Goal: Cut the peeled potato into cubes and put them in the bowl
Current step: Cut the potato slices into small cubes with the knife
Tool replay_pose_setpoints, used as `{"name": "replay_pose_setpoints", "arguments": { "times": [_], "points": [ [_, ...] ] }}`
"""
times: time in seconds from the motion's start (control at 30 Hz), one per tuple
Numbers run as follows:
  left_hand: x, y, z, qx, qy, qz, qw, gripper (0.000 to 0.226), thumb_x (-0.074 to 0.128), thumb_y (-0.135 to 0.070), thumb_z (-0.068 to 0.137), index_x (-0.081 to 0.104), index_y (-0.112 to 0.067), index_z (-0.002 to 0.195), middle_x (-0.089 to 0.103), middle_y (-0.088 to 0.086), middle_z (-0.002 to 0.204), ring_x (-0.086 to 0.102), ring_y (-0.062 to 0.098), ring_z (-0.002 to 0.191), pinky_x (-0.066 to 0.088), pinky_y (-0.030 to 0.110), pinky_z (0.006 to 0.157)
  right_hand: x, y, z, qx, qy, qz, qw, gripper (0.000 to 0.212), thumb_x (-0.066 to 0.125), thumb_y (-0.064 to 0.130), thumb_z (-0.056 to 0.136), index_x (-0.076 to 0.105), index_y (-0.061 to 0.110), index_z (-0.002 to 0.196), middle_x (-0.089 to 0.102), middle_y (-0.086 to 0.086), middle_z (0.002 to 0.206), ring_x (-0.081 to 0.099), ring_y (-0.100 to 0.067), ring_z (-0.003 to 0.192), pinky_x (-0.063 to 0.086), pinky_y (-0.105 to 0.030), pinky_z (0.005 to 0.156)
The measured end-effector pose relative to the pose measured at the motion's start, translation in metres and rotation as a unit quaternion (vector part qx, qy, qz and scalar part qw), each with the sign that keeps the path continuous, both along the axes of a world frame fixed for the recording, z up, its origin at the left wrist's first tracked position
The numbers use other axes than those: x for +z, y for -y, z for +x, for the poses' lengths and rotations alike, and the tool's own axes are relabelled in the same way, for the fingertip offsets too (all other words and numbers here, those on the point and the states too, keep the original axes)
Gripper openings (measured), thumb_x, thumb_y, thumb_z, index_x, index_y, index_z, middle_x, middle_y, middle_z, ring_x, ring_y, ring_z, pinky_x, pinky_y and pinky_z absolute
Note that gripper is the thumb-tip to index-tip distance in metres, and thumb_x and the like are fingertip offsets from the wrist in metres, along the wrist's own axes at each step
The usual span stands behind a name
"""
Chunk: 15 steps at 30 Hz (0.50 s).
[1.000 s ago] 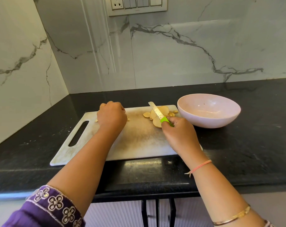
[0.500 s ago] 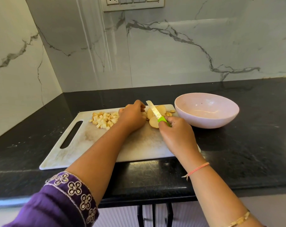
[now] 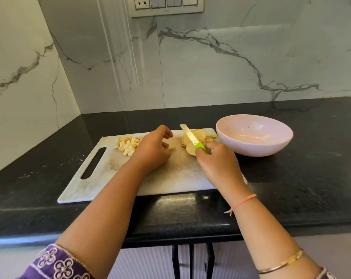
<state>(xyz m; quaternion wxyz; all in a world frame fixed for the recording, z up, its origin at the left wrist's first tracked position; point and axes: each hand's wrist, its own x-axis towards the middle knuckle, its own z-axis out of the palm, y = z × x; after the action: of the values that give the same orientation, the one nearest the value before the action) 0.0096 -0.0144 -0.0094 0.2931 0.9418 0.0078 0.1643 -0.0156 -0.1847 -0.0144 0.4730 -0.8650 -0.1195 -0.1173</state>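
**A:** Black table [image 3: 291,188], white board [image 3: 114,174] across it, empty pink bowl [image 3: 255,146] just beside the board's right end.

**B:** Hands?

**A:** Right hand [image 3: 217,162] wraps the knife [image 3: 190,135] by its green handle, blade laid over the slices [image 3: 190,150] at the far right corner. Left hand [image 3: 152,152] curls loosely over a loose slice [image 3: 171,145] mid-board. Pinched or only touched, I can't tell.

**B:** And the cubes [image 3: 128,146]?

**A:** Heaped far left, none bowled yet. Those slices look stiff, wet, slippery. I'd pin them flat by the edges, fingertips tucked.
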Motion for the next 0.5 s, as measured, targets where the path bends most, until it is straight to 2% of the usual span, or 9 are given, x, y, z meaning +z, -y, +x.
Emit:
{"name": "replay_pose_setpoints", "arguments": {
  "times": [0.07,0.17,0.23,0.3,0.4,0.5],
  "points": [
    [0.001,-0.001,-0.006,0.002,0.009,-0.023,1.000,0.039,0.063,-0.005,0.086,0.044,-0.030,0.109,0.048,-0.008,0.123,0.055,0.002,0.082,0.047,0.014,0.066,0.003,-0.001,-0.001,0.003,-0.004,-0.022,1.000,0.026,0.047,0.021,0.092,0.061,0.005,0.077,0.041,0.001,0.052,0.035,-0.014,0.049,0.024,-0.027,0.047],
    [0.000,-0.005,-0.014,0.008,0.012,-0.031,0.999,0.040,0.064,-0.006,0.084,0.043,-0.031,0.107,0.049,-0.007,0.123,0.056,0.001,0.081,0.046,0.013,0.064,0.005,-0.004,-0.005,0.005,-0.009,-0.070,0.997,0.029,0.046,0.022,0.090,0.048,0.012,0.064,0.038,0.001,0.052,0.035,-0.016,0.049,0.023,-0.028,0.047],
    [-0.001,-0.008,-0.016,0.012,-0.012,-0.021,1.000,0.037,0.065,-0.009,0.085,0.044,-0.030,0.106,0.054,-0.007,0.117,0.056,0.005,0.087,0.044,0.011,0.063,0.007,-0.005,-0.011,0.007,-0.007,-0.111,0.994,0.028,0.045,0.025,0.091,0.051,0.013,0.067,0.040,0.001,0.054,0.037,-0.016,0.050,0.024,-0.027,0.047],
    [-0.002,-0.007,-0.017,0.016,-0.023,-0.016,0.999,0.031,0.066,-0.012,0.086,0.046,-0.028,0.104,0.060,-0.006,0.109,0.058,0.007,0.088,0.042,0.009,0.062,0.010,-0.006,-0.017,0.004,-0.001,-0.148,0.989,0.029,0.044,0.027,0.092,0.045,0.017,0.065,0.040,0.002,0.056,0.039,-0.017,0.054,0.023,-0.027,0.047],
    [-0.003,-0.004,-0.016,0.024,0.002,-0.018,1.000,0.024,0.066,-0.014,0.086,0.049,-0.025,0.101,0.066,-0.004,0.099,0.059,0.007,0.085,0.039,0.008,0.061,0.015,-0.007,-0.026,-0.005,0.000,-0.203,0.979,0.030,0.042,0.030,0.093,0.038,0.021,0.064,0.041,0.002,0.061,0.046,-0.023,0.067,0.026,-0.028,0.050],
    [-0.003,0.000,-0.016,0.033,0.019,-0.019,0.999,0.026,0.070,-0.018,0.084,0.050,-0.021,0.101,0.066,-0.004,0.091,0.059,0.009,0.081,0.038,0.011,0.060,0.017,-0.014,-0.035,0.000,0.004,-0.240,0.971,0.025,0.041,0.033,0.095,0.045,0.019,0.074,0.042,0.003,0.066,0.049,-0.022,0.074,0.031,-0.028,0.056]
  ]
}}
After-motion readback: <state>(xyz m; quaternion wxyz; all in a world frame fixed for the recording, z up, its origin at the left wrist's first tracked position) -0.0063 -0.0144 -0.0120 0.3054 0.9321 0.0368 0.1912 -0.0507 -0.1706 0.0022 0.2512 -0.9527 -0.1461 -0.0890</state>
